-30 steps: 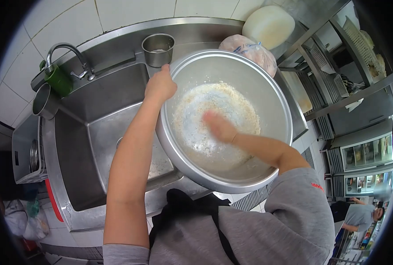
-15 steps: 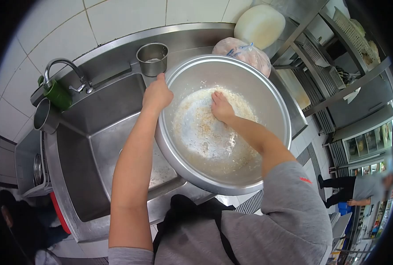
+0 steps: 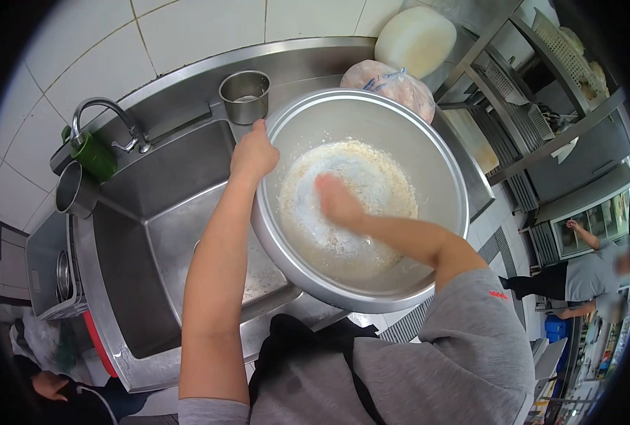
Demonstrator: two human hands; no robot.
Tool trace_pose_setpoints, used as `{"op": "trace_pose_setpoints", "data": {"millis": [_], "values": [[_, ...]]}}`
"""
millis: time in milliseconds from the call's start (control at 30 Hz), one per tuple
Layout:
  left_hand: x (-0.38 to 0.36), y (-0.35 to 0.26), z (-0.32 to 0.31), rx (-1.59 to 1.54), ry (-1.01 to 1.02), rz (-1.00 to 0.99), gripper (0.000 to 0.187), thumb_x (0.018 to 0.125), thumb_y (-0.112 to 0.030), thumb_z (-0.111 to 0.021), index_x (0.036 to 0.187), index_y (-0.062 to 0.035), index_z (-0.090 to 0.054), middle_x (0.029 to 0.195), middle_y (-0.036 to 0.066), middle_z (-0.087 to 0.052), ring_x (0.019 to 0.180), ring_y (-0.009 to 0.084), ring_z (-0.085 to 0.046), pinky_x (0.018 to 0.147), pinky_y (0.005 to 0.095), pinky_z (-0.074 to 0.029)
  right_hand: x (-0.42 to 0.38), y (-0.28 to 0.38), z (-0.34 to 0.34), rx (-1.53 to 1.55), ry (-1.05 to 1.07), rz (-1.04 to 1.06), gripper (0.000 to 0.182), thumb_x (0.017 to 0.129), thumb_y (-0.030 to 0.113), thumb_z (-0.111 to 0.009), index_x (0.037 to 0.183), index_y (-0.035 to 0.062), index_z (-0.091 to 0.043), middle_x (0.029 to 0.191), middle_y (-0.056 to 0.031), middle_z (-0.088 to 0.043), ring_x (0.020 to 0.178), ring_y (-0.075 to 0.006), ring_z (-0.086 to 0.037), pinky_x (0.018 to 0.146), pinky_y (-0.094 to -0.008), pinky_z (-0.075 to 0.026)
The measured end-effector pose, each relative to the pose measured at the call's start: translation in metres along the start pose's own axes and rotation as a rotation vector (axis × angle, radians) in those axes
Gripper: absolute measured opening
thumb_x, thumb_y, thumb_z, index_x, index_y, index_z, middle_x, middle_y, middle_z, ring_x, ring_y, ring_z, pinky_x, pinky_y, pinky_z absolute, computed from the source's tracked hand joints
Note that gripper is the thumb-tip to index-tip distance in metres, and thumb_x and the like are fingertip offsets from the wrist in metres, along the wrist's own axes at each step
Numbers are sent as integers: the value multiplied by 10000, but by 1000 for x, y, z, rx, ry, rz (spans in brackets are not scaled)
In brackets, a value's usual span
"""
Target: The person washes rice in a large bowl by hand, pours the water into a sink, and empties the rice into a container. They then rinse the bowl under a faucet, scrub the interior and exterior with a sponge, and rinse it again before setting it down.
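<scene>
A large, wide metal basin [image 3: 432,170] stands tilted at the right edge of the sink. Pale grains that look like rice [image 3: 389,177] lie across its bottom, with a whitish, cloudy patch in the middle. My left hand [image 3: 254,153] is closed around the basin's left rim. Inside the basin, my right hand [image 3: 340,203] is over the grains, its fingers smeared by motion. Whether it holds any grains cannot be made out.
The steel sink [image 3: 187,205] lies left of the basin, below a faucet [image 3: 109,106]. Behind stand a small metal pot [image 3: 245,99] and a plastic bag [image 3: 400,92] of pinkish contents. Shelving [image 3: 513,99] is at right. People appear at lower left [image 3: 67,389] and far right [image 3: 588,276].
My right hand has swept left and toward me across the grains, blurring. The left hand stays on the rim. The person at right has raised an arm; the one at lower left has shifted.
</scene>
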State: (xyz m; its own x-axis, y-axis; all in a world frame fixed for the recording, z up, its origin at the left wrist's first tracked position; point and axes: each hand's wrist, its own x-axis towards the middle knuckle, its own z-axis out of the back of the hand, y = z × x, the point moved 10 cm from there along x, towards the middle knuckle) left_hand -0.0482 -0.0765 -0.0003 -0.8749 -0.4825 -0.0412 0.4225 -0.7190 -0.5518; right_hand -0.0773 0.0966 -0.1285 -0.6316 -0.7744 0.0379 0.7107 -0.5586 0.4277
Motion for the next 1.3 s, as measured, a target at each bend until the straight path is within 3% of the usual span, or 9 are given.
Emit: {"op": "trace_pose_setpoints", "data": {"millis": [133, 200, 300, 367, 467, 733, 1033, 1133, 1300], "values": [[1, 2, -1, 22, -6, -15, 510, 683, -55, -485, 1177, -17, -366, 1027, 220, -544, 964, 348, -526, 830, 396, -418, -59, 68, -23, -125, 343, 713, 408, 852, 133, -280, 1235, 4, -340, 1277, -174, -343, 1218, -303, -276, 1021, -362, -213], [0, 1, -1, 20, -6, -11, 508, 681, -55, -485, 1173, -14, -367, 1025, 221, -544, 962, 349, -527, 830, 397, -418, 11, -33, 5, -23, 56, -20, 404, 872, 169, -260, 1236, 25, -358, 1320, -165, -286, 1226, -287, -268, 1028, -361, -198], [0, -1, 2, 23, -5, -14, 512, 680, -54, -483, 1177, -11, -364, 1023, 223, -545, 959, 350, -528, 829, 399, -418, 33, -61, 28, -363, -138, -141, 407, 872, 164, -245, 1234, 11, -349, 1312, -168, -298, 1223, -285, -277, 1023, -359, -210], [1, 0, 0, 17, -14, -16, 510, 681, -50, -478, 1177, -9, -365, 1021, 224, -546, 956, 351, -530, 827, 400, -418, 10, -4, 8, 25, 8, -110, 399, 868, 136, -238, 1227, 3, -349, 1301, -166, -314, 1211, -281, -294, 1027, -359, -211], [-1, 1, 1, 1, -20, -13, 501, 683, -46, -477, 1171, -6, -370, 1019, 227, -546, 959, 352, -528, 825, 399, -418, -48, 71, -21, 21, 242, 531, 378, 800, 95, -367, 1162, -6, -410, 1226, -192, -386, 1167, -299, -353, 999, -378, -250], [4, 5, -5, 48, 2, 7, 538, 677, -91, -517, 1189, -29, -365, 1021, 217, -548, 963, 344, -526, 830, 392, -416, 77, -12, 10, -377, -294, -139, 372, 766, 126, -430, 1073, -83, -421, 1139, -256, -414, 1045, -372, -412, 899, -400, -344], [1, 5, -4, 48, -10, 4, 494, 697, -51, -474, 1179, -17, -370, 1001, 227, -551, 943, 353, -536, 815, 403, -427, -115, 98, -28, 40, 435, 983, 579, 687, 139, -525, 1213, -32, -351, 1198, -227, -381, 1122, -332, -377, 980, -400, -274], [3, 3, -4, 63, 3, 5, 507, 698, -59, -480, 1189, -22, -362, 1016, 223, -546, 949, 350, -534, 819, 400, -426, -11, 96, -45, -88, 462, 467, 414, 674, 78, -487, 1073, -19, -441, 1135, -235, -432, 1119, -343, -380, 931, -399, -323], [1, 0, -2, 80, -16, -8, 519, 697, -78, -498, 1195, -27, -360, 1030, 221, -541, 967, 347, -527, 825, 393, -425, 93, 12, 4, -354, -219, -101, 399, 760, 229, -442, 1047, -47, -427, 1124, -402, -345, 1103, -475, -323, 936, -479, -263]]}}
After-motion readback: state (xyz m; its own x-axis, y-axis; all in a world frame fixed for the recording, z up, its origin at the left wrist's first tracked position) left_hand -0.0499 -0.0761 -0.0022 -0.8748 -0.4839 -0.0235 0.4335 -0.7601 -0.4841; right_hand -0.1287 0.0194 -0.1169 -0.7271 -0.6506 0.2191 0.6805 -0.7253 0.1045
